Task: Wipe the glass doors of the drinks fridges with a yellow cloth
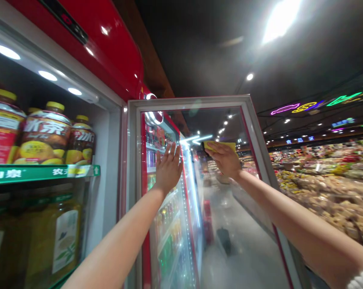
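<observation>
A glass door [244, 224] in a grey frame stands swung out from a red drinks fridge [118, 44]. My left hand [168, 166] lies flat against the left half of the pane, its fingers stretched upward and holding nothing. Over on the right half, my right hand [225, 160] presses a yellow cloth [229, 145] to the upper part of the glass. The cloth sticks out above and to the right of the fingers, and part of it is hidden under the hand.
Bottles of iced tea [45, 136] stand on a green-edged shelf [43, 172] at the left, with larger bottles [63, 233] below. Lit fridges [169, 224] show through the glass. Heaped packaged goods [325, 188] fill the right side. A dark object [224, 241] stands on the floor beyond the door.
</observation>
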The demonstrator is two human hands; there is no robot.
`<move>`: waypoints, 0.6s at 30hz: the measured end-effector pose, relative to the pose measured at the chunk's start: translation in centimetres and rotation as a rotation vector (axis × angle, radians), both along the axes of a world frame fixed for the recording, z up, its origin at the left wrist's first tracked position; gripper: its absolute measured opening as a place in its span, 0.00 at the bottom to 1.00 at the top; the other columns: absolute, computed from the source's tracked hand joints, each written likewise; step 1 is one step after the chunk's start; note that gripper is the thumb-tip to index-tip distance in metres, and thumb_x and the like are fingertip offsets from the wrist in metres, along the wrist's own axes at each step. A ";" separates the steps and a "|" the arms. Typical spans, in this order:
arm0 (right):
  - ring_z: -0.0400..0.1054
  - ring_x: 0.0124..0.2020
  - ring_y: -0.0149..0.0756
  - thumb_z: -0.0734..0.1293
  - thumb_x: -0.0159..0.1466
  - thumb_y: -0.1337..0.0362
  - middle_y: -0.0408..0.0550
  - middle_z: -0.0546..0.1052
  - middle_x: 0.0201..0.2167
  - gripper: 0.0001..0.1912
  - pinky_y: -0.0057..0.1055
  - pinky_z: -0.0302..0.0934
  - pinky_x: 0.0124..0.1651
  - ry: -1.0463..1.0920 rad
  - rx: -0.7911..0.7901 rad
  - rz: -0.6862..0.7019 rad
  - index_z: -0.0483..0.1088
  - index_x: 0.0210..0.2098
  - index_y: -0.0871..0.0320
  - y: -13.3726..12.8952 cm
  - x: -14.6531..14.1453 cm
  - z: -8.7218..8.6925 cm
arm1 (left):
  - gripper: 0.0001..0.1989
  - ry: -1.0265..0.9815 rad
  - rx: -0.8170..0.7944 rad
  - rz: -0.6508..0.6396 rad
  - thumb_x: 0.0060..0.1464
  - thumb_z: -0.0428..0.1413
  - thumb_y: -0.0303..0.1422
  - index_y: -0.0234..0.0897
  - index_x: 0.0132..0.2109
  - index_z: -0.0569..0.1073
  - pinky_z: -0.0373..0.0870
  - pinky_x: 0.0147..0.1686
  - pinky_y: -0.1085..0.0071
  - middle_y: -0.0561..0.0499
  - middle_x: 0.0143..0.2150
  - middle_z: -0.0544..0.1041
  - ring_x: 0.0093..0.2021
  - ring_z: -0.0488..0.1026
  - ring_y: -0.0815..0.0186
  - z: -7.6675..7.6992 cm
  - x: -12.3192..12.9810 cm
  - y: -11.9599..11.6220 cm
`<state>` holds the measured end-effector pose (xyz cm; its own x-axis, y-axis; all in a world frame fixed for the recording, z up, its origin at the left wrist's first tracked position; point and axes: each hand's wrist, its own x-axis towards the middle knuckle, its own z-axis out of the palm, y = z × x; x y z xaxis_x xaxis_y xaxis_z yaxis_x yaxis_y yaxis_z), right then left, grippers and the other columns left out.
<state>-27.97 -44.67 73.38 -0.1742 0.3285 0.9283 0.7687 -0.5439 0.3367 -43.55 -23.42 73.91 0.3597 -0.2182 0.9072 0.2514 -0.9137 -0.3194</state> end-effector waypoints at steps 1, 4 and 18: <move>0.61 0.69 0.45 0.60 0.66 0.76 0.49 0.69 0.68 0.28 0.48 0.58 0.69 0.035 0.071 -0.021 0.72 0.63 0.55 0.0 0.1 0.7 | 0.30 0.006 0.005 0.011 0.70 0.40 0.37 0.36 0.75 0.52 0.39 0.74 0.42 0.42 0.77 0.51 0.78 0.45 0.54 0.0 -0.4 0.4; 0.60 0.70 0.50 0.59 0.69 0.71 0.52 0.67 0.69 0.26 0.51 0.58 0.68 0.160 0.275 -0.090 0.70 0.65 0.58 2.4 -1.1 3.9 | 0.30 -0.001 0.012 0.030 0.70 0.41 0.37 0.36 0.75 0.52 0.39 0.74 0.41 0.42 0.77 0.52 0.78 0.45 0.53 0.1 -1.0 1.6; 0.58 0.71 0.49 0.58 0.72 0.70 0.53 0.66 0.70 0.24 0.49 0.56 0.69 0.157 0.234 -0.109 0.70 0.65 0.59 3.9 -2.7 3.0 | 0.30 -0.003 0.018 0.051 0.70 0.40 0.39 0.38 0.75 0.53 0.37 0.74 0.43 0.45 0.77 0.51 0.78 0.44 0.54 -1.4 -2.8 4.2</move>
<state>-30.70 -40.74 76.33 0.0023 0.1116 0.9937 0.7344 -0.6746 0.0741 -46.38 -19.21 72.54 0.3684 -0.2159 0.9042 0.2984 -0.8937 -0.3350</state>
